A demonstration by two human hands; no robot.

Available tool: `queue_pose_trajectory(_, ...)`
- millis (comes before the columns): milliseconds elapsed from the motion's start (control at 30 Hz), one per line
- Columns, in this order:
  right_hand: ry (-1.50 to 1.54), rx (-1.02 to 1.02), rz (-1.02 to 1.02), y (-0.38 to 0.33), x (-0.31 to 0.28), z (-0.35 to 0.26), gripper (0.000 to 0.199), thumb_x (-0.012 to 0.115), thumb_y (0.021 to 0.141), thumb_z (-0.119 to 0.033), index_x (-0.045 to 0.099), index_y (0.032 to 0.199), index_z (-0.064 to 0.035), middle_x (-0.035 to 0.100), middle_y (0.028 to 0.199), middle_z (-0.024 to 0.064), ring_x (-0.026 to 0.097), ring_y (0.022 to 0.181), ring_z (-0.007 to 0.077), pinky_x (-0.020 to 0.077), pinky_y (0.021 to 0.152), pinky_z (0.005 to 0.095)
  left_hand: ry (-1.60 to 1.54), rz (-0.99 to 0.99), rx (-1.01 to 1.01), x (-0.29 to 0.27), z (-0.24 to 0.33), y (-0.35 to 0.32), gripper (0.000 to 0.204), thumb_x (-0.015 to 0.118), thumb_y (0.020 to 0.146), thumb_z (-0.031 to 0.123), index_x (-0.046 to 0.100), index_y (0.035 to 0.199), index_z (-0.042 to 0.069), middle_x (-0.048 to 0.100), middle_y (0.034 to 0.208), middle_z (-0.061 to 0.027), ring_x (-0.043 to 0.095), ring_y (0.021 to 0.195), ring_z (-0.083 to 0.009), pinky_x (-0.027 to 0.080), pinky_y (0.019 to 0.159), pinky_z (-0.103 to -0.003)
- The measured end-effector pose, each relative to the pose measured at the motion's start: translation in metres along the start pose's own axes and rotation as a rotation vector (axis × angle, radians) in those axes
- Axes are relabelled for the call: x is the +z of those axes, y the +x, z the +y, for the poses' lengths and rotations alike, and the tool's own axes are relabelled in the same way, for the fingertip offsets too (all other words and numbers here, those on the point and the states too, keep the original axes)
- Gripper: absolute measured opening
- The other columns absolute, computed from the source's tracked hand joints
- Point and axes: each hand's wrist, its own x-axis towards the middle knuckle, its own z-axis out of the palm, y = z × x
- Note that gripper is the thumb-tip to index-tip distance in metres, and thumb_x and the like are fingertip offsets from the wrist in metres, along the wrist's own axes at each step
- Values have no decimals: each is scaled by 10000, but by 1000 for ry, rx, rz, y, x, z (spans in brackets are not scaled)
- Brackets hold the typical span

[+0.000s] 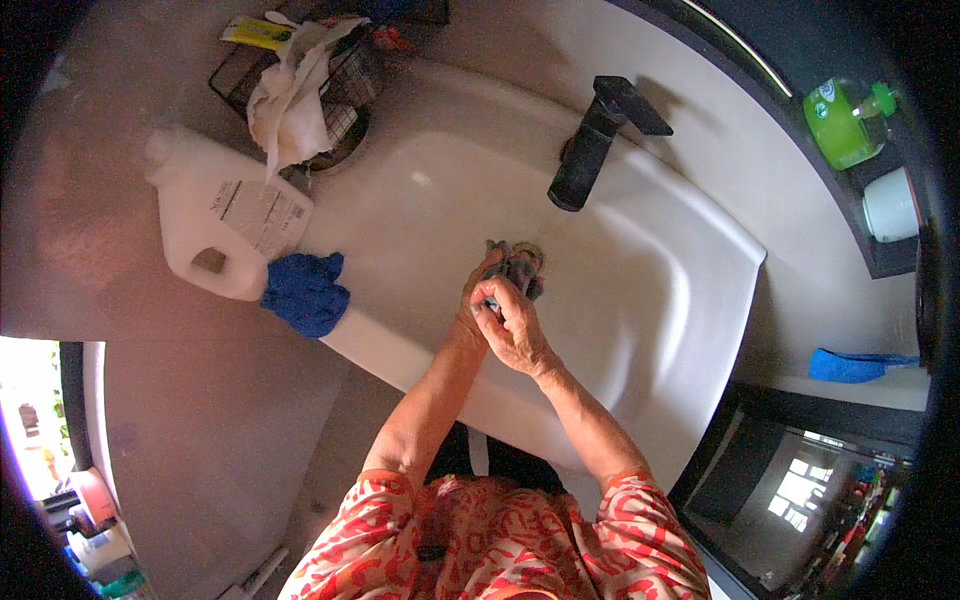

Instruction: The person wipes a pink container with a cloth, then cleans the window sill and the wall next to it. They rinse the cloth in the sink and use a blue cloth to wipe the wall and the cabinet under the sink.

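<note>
Hands: my left hand [478, 290] and right hand [512, 325] are both closed around a grey rag [518, 268] over the drain.
Surface: white sink [650, 290], black tap [590, 140].
Counter: white jug [215, 215], blue cloth [305, 292].

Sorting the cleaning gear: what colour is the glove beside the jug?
Blue glove, clearest in the head view.

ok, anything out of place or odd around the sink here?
Mostly the white jug: it lies on its side on the counter by the basin, not upright. A white cloth hangs out of the wire basket. No spill visible. Both hands hold a small grey item over the drain.
</note>
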Motion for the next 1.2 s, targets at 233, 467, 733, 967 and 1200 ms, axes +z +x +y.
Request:
queue_pose_trajectory(233,-456,-66,111,40,-18,50,92,572,819,-154,543,851,-73,591,741,139,577,707,347,424,658,435,-540,-317,276,22,-36,13,254,391,959,185,481,1157,52,560,1048,-64,552,949,-172,492,811,-313)
queue_pose_trajectory(467,-351,333,313,50,-66,121,178,471,910,-182,542,984,-36,586,823,222,574,754,401,441,666,440,-247,176,5,41,-2,-8,314,386,972,303,475,1196,102,545,1177,-78,525,1064,-253,409,951,-422)
queue_pose_trajectory(733,-1102,372,286,26,-61,154,224,531,853,-262,571,959,-69,606,982,162,578,889,365,465,718,489,-15,704,-171,-30,8,2,496,468,856,555,488,1207,206,522,1225,-33,414,1177,-321,231,960,-640)
queue_pose_trajectory(967,-595,417,4,12,-5,154,299,587,768,-117,547,1050,-24,571,1018,172,551,949,339,451,816,429,-70,632,-207,1,12,2,502,444,870,545,506,1230,201,538,1208,-59,415,1178,-325,283,946,-651)
queue_pose_trajectory(1200,-120,145,-80,-9,4,34,219,574,734,-15,492,937,-32,534,954,135,545,920,262,444,778,377,-889,428,31,-24,-7,-6,412,398,962,344,442,1249,53,545,1136,-97,520,1039,-201,425,961,-355)
